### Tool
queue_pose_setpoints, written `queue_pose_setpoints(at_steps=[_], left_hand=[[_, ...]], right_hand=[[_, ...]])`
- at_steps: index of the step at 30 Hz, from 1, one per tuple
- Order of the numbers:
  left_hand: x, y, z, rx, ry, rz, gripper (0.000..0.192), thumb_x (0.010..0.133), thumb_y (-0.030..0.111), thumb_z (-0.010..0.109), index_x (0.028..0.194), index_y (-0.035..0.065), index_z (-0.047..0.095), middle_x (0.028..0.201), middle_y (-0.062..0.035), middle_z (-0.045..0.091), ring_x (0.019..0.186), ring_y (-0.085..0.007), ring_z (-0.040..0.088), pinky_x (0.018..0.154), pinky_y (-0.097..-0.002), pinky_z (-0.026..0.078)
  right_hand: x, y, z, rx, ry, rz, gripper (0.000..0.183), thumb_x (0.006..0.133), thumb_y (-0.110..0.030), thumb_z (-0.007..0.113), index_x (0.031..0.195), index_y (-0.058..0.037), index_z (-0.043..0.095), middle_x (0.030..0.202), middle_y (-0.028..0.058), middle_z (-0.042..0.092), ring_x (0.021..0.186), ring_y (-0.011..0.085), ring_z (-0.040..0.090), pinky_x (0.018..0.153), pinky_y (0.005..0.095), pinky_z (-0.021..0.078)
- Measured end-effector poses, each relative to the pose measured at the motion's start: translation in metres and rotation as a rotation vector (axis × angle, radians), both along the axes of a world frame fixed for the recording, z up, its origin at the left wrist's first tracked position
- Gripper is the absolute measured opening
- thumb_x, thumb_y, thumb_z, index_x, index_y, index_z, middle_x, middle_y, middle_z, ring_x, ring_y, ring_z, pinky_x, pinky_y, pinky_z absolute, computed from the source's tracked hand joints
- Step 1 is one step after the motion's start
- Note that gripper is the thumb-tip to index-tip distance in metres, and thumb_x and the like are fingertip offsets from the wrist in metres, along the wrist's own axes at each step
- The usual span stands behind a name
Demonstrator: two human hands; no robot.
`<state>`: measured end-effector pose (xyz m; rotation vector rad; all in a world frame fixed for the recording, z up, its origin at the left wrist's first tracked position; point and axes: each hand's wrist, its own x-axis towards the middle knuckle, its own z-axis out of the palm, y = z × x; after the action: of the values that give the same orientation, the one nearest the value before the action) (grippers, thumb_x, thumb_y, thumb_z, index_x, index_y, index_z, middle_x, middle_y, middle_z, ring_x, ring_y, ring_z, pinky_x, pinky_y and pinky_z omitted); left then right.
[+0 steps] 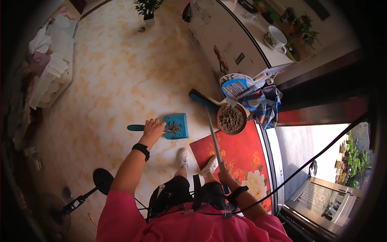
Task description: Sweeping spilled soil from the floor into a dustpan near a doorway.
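My left hand [153, 130] is at the handle side of a blue dustpan [184, 134], whose dark green grip end sticks out behind the fingers. Dark debris lies in the pan, and a thin metallic piece shows beside my fingertips. My right hand [225, 175] is closed around the long grey handle of a broom [215, 142]. The broom's blue head with dark bristles [201, 99] rests on the floor beside a round brown pot [219, 121] filled with crumbly soil-like material [232, 119].
A red floral mat [254, 163] lies under my right foot. Plastic bags [263, 104] and a round fan [235, 86] stand beside the pot, against a cabinet [223, 33]. A potted plant [149, 21] is ahead, a covered piece of furniture [57, 75] at left. A black cable crosses at right.
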<state>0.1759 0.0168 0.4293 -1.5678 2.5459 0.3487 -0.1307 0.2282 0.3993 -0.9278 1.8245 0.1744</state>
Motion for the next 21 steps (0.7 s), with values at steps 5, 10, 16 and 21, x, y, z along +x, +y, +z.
queue_pose_setpoints(at_steps=[5, 10, 16, 21], left_hand=[[0.003, -0.002, -0.022, 0.023, 0.105, -0.04, 0.014, 0.072, 0.017, 0.057, 0.083, 0.0091, 0.056, 0.082, -0.0088, 0.052, 0.083, -0.025, 0.049, 0.071, -0.0361, 0.036], [0.021, -0.014, 0.032, -0.169, 0.267, 0.075, 0.014, 0.073, 0.009, 0.055, 0.087, 0.0079, 0.056, 0.093, -0.0102, 0.05, 0.09, -0.0257, 0.047, 0.075, -0.0371, 0.035], [0.108, 0.004, 0.055, -0.483, 0.203, 0.475, 0.016, 0.075, 0.006, 0.053, 0.09, 0.0064, 0.056, 0.103, -0.0127, 0.047, 0.094, -0.0292, 0.045, 0.079, -0.038, 0.035], [0.123, 0.052, 0.032, -0.36, 0.343, 0.539, 0.014, 0.076, 0.007, 0.051, 0.09, 0.0054, 0.056, 0.105, -0.0142, 0.045, 0.095, -0.0312, 0.044, 0.08, -0.038, 0.036]], right_hand=[[-0.004, 0.036, -0.016, -0.215, -0.095, 0.306, 0.057, 0.072, -0.019, 0.047, 0.119, -0.0009, 0.021, 0.087, 0.0322, 0.051, 0.085, 0.0426, 0.051, 0.073, 0.0479, 0.0407], [-0.017, 0.047, -0.006, -0.231, 0.047, 0.874, 0.015, 0.056, -0.018, 0.061, 0.066, -0.0075, 0.06, 0.08, 0.0189, 0.056, 0.083, 0.0336, 0.054, 0.062, 0.0369, 0.0485], [-0.021, 0.011, 0.04, -0.077, 0.018, 1.174, 0.017, 0.056, -0.017, 0.064, 0.069, -0.0049, 0.063, 0.09, 0.0289, 0.051, 0.099, 0.0427, 0.041, 0.063, 0.0368, 0.05], [-0.036, 0.023, 0.034, -0.193, -0.1, 0.656, 0.018, 0.059, -0.01, 0.059, 0.073, 0.0006, 0.06, 0.087, 0.0288, 0.051, 0.072, 0.0388, 0.055, 0.057, 0.0389, 0.049]])
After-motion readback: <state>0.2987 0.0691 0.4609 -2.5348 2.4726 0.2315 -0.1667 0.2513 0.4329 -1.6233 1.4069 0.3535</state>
